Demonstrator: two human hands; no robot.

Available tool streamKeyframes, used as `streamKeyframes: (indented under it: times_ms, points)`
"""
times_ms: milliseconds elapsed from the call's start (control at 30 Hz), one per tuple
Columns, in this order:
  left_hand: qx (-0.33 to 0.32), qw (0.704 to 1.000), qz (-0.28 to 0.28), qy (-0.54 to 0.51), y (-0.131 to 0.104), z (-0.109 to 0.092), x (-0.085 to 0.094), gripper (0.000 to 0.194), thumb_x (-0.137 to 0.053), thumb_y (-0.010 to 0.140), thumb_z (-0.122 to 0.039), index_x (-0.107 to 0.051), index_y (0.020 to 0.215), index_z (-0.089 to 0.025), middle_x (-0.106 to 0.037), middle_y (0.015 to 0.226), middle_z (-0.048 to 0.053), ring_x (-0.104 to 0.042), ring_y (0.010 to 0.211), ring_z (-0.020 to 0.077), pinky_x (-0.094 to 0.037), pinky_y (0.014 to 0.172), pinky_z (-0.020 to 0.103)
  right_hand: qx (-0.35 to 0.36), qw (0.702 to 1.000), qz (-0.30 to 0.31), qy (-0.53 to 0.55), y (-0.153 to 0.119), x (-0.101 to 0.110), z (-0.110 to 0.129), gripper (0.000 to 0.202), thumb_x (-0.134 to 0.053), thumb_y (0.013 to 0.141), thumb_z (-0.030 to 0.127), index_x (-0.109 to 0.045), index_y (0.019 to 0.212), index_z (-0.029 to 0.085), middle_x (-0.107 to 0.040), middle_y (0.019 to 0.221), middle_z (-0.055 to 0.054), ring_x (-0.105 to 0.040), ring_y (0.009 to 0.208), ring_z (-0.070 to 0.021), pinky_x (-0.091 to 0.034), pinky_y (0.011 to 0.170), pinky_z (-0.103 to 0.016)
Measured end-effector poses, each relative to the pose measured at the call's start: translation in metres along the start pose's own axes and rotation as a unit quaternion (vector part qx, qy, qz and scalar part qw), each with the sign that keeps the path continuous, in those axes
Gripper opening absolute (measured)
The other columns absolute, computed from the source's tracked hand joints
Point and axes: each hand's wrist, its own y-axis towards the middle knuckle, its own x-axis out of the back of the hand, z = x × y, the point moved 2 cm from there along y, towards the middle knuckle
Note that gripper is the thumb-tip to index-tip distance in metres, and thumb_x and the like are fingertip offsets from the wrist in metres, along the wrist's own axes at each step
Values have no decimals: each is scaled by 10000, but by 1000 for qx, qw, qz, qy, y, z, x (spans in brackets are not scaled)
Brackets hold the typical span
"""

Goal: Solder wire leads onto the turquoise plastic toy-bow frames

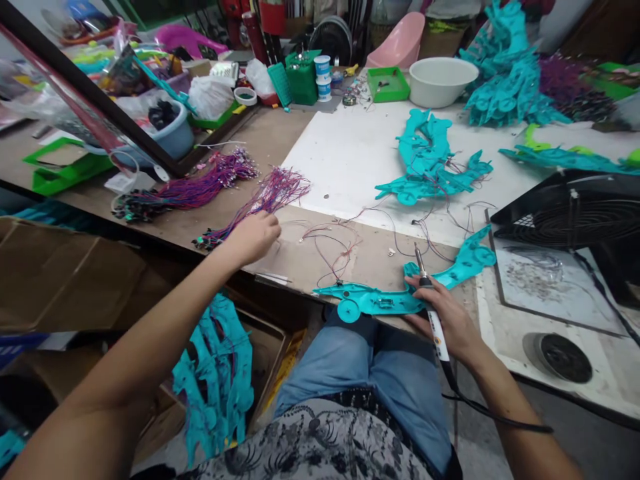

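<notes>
White paper (345, 160) covers part of a cluttered bench (300, 260), with a basin (440, 87) and a heap of teal parts (510, 80) toward the back. At the near edge, over the lap, lies one teal shell (370, 301). The right hand (457, 323) is closed round an iron (438, 337) — tip upward — against the shell. The left hand (257, 237) curls beside a wire bundle (277, 190) — whether it pinches a wire, I cannot tell.

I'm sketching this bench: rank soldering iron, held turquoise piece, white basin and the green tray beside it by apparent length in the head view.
Turquoise piece
Soldering iron, without cable
White basin
Green tray
The last two stand farther off.
</notes>
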Motion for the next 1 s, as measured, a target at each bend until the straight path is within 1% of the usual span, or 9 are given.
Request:
streamKeyframes:
  times_ms: [67, 167, 267, 333, 400, 533, 700, 833, 1000]
  points:
    - [39, 998, -55, -12, 5, -4, 14, 218, -464, 846, -132, -681, 849, -111, -665, 910, 152, -579, 901, 263, -444, 827, 382, -3, 1000, 1, 2, -1, -1, 0, 325, -670, 824, 198, -517, 1109, 226, -632, 1266, -121, -489, 1309, -271, -443, 1071, -518]
    - [18, 984, -118, -132, 24, -51, 21, 242, -515, 888, -291, -675, 975, -131, -688, 966, 109, -585, 952, 231, -434, 886, 353, -6, 1000, 3, 1, -1, -3, 1, 322, -668, 825, 195, -514, 1106, 226, -629, 1271, -122, -473, 1322, -275, -435, 1075, -530]
    - [26, 982, -39, -184, 52, -101, 9, 302, -586, 856, -367, -682, 1019, -131, -714, 898, 103, -607, 950, 253, -434, 858, 358, -8, 1000, 4, -1, -3, -4, 1, 314, -666, 827, 192, -508, 1097, 223, -622, 1281, -123, -475, 1318, -274, -430, 1076, -537]
    - [57, 980, 38, -185, 64, -115, -1, 232, -584, 846, -301, -717, 918, -125, -720, 831, 118, -634, 889, 263, -437, 800, 348, -8, 1000, 9, -2, -4, -4, 1, 315, -671, 826, 199, -504, 1092, 224, -614, 1294, -122, -481, 1310, -274, -431, 1073, -539]
    - [94, 973, 53, -206, 67, -112, -6, 209, -547, 844, -232, -730, 808, -137, -722, 804, 113, -648, 816, 242, -434, 731, 314, -10, 1000, 13, -5, -5, -2, 2, 335, -689, 817, 228, -502, 1095, 223, -612, 1296, -124, -500, 1290, -281, -422, 1077, -547]
    - [151, 939, -22, -307, 53, -95, 0, 210, -541, 840, -237, -711, 741, -163, -685, 660, 36, -612, 646, 168, -404, 611, 249, -11, 998, -57, -28, 12, 2, 13, 306, -691, 815, 212, -521, 1069, 226, -658, 1217, -119, -599, 1155, -272, -453, 1036, -522]
    - [103, 881, -42, -460, 36, -106, 11, 185, -535, 833, -246, -661, 735, -151, -653, 614, 0, -572, 571, 117, -405, 558, 202, -16, 984, -178, 23, 76, -13, 26, 276, -604, 859, 123, -528, 1092, 249, -688, 1123, -85, -649, 1022, -207, -542, 877, -376]
    - [66, 847, -49, -525, 33, -108, 13, 186, -533, 838, -273, -643, 757, -148, -638, 616, 1, -582, 583, 117, -439, 584, 204, 31, 991, -111, 64, 122, -33, 23, 222, -529, 890, 147, -540, 1088, 247, -670, 1140, -70, -577, 1151, -227, -497, 956, -418]
    - [109, 861, -61, -493, 30, -91, 4, 199, -538, 854, -282, -661, 783, -143, -664, 657, 18, -594, 614, 133, -450, 613, 231, -8, 989, -80, 126, 131, -37, 17, 120, -566, 892, 227, -551, 1011, 237, -678, 880, -21, -669, 812, -159, -534, 741, -285]
